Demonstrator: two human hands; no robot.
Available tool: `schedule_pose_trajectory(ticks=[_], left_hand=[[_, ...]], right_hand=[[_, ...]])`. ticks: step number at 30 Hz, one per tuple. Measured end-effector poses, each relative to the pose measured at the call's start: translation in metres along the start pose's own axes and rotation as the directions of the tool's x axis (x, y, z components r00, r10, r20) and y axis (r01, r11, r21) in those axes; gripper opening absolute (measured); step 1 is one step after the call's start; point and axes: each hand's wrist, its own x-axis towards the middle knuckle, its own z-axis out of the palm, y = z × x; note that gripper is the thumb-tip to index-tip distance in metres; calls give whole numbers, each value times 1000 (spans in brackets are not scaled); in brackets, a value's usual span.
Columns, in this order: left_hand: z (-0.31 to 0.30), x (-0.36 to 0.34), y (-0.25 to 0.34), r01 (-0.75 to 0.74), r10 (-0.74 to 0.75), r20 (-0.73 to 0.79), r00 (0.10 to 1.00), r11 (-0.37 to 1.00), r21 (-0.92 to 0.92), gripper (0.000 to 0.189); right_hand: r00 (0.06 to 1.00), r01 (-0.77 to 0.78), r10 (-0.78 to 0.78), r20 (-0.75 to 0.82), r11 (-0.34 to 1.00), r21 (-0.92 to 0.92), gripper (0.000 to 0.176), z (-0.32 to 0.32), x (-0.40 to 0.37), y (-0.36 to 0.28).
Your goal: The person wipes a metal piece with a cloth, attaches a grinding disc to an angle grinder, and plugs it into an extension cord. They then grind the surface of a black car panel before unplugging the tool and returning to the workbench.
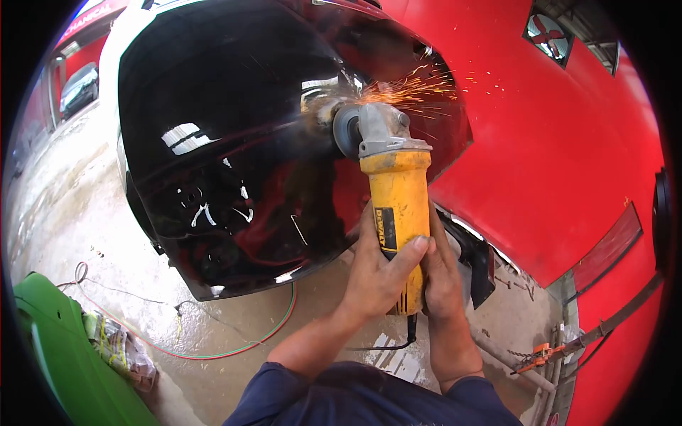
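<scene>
A yellow angle grinder (401, 206) with a grey metal head is held over a glossy black car panel (234, 135). Its disc (347, 132) touches a scuffed, bare patch (321, 106) of the panel, and orange sparks (415, 91) fly off to the right. My left hand (380, 273) wraps the grinder's body from the left, with the thumb across its front. From the right side, my right hand (442, 277) is closed round the same body. The grinder's cord hangs from its lower end.
Behind the panel stands a red wall (526, 156). A green panel (71, 355) and a wrapped bundle (121, 348) lie at the lower left. A red and green hose (213, 355) curves over the wet floor. An orange clamp (543, 355) with a chain is at the lower right.
</scene>
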Motion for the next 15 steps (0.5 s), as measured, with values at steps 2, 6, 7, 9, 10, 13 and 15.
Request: schedule_pose_trajectory(ticks=[2, 6, 7, 9, 10, 13, 15], left_hand=[[-2, 0, -2, -27, 27, 10, 1000, 999, 46, 64], [0, 4, -3, -18, 18, -1, 1000, 999, 51, 63], [0, 5, -3, -7, 7, 3, 1000, 1000, 21, 63], [1, 6, -3, 5, -5, 10, 1000, 1000, -10, 62], [1, 6, -3, 2, -2, 9, 1000, 1000, -12, 62], [0, 5, -7, -11, 11, 13, 1000, 1000, -2, 61], [-1, 5, -6, -19, 19, 18, 1000, 1000, 8, 60]], right_hand=[[1000, 20, -20, 10, 1000, -18, 65, -1, 1, 1], [1000, -9, 10, -6, 999, 52, 63, -2, 3, 1], [1000, -21, 21, -7, 998, 61, 63, -2, 4, 0], [1000, -14, 14, -3, 998, 65, 63, -2, 5, 1], [1000, -9, 9, 3, 997, 71, 62, -2, 5, 1], [1000, 4, -3, -7, 996, 90, 62, -2, 4, 4], [1000, -7, 8, -2, 997, 81, 62, -3, 4, 3]])
